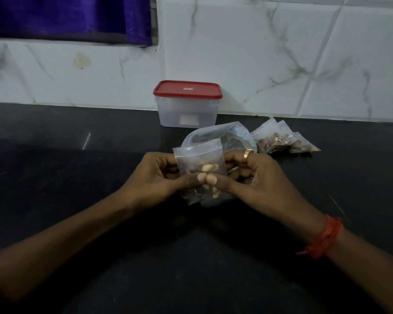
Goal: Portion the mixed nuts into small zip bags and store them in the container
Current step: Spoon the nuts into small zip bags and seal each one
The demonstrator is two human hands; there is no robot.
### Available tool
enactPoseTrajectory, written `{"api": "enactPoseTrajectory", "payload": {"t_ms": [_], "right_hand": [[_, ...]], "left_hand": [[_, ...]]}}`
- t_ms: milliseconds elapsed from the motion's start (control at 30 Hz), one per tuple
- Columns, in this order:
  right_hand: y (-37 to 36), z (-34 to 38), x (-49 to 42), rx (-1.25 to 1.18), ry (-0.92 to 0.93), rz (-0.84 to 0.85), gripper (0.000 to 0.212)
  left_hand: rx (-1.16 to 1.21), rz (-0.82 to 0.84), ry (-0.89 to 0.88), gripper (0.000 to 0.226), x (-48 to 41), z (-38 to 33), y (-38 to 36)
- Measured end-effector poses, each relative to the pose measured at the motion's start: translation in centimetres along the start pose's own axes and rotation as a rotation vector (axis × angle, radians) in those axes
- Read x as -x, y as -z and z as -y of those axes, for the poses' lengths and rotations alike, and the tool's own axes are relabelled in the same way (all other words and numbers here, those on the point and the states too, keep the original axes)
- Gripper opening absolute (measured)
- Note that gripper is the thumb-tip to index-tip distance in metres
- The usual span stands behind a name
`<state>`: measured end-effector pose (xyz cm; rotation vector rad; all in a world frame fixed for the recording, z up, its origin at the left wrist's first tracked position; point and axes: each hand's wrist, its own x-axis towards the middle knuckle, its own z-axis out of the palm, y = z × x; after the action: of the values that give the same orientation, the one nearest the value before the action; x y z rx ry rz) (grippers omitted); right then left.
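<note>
small zip bag (200,159): held up off the counter, right between the two hands, in front of the person.
nuts (208,167): a few sit inside the small zip bag, some above the thumbs and some below.
left hand (154,175): fingers curl round the left side of the small zip bag, and the thumb presses on its front.
right hand (254,177): fingers curl round the right side of the same bag, and the thumb presses on the front. Its tip is just beside the other thumb's tip.
big bag (225,137): clear and crumpled, on the counter just behind the hands.
filled bags (281,141): a little pile with nuts inside, on the counter past the right hand and not touching it.
container (187,112): at the back by the wall, far behind the hands.
red lid (187,89): on top of the container.
counter (77,177): dark and shiny.
ring (247,152): gold, on a right finger.
red thread (325,239): round the right wrist.
</note>
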<state>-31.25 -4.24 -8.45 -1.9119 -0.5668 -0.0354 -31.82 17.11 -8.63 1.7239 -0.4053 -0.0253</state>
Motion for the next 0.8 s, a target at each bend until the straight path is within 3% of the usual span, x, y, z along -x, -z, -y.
{"api": "enactPoseTrajectory", "payload": {"t_ms": [200,333,533,800], "right_hand": [[0.3,-0.4,-0.3,-0.024,-0.026,-0.024,0.035],[0.0,-0.6,-0.1,-0.067,-0.025,-0.023,0.041],[0.1,-1.0,-0.4,-0.049,0.008,-0.093,0.026],[0.0,-0.4,-0.3,-0.057,0.201,-0.143,0.017]], "left_hand": [[0.108,-0.180,-0.061,0.030,-0.1,0.3,-0.2],[0.030,-0.132,-0.080,0.030,-0.1,0.7,0.1],[0.042,-0.178,-0.149,0.013,-0.3,0.4,0.2],[0.026,-0.201,-0.292,0.013,0.3,-0.4,-0.6]]}}
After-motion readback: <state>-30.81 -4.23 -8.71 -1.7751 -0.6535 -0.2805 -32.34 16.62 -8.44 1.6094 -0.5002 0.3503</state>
